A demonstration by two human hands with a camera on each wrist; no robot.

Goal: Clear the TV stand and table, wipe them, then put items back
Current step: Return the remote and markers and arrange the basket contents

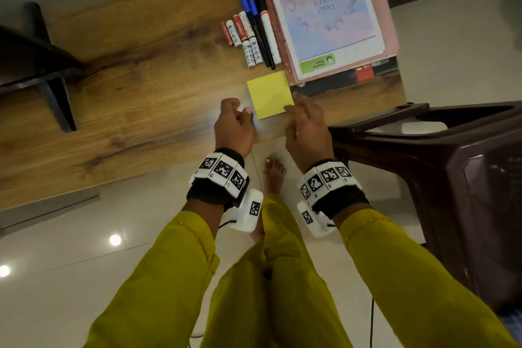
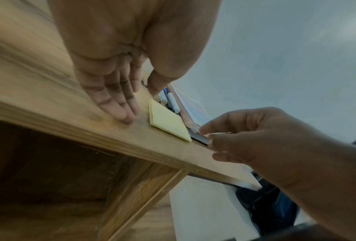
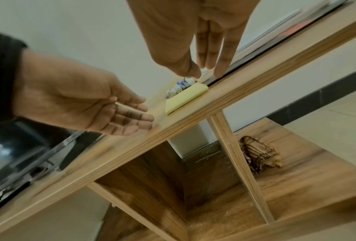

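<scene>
A yellow sticky-note pad (image 1: 269, 94) (image 2: 168, 124) (image 3: 185, 97) lies flat on the wooden TV stand top (image 1: 141, 93), near its front edge. My left hand (image 1: 237, 118) (image 2: 123, 112) sits just left of the pad with loosely bent fingers that hold nothing, its fingertips on the wood. My right hand (image 1: 293, 102) (image 3: 205, 71) is at the pad's right corner, fingers pointing down. Its fingertips touch the pad beside the stack of books (image 1: 324, 14). Neither hand grips anything.
Several pens (image 1: 260, 25) and batteries (image 1: 237, 34) lie in a row behind the pad, against the books. A black TV foot (image 1: 53, 93) stands at the left. A dark brown plastic chair (image 1: 452, 150) is close on the right. A striped cloth (image 3: 257, 154) lies on the lower shelf.
</scene>
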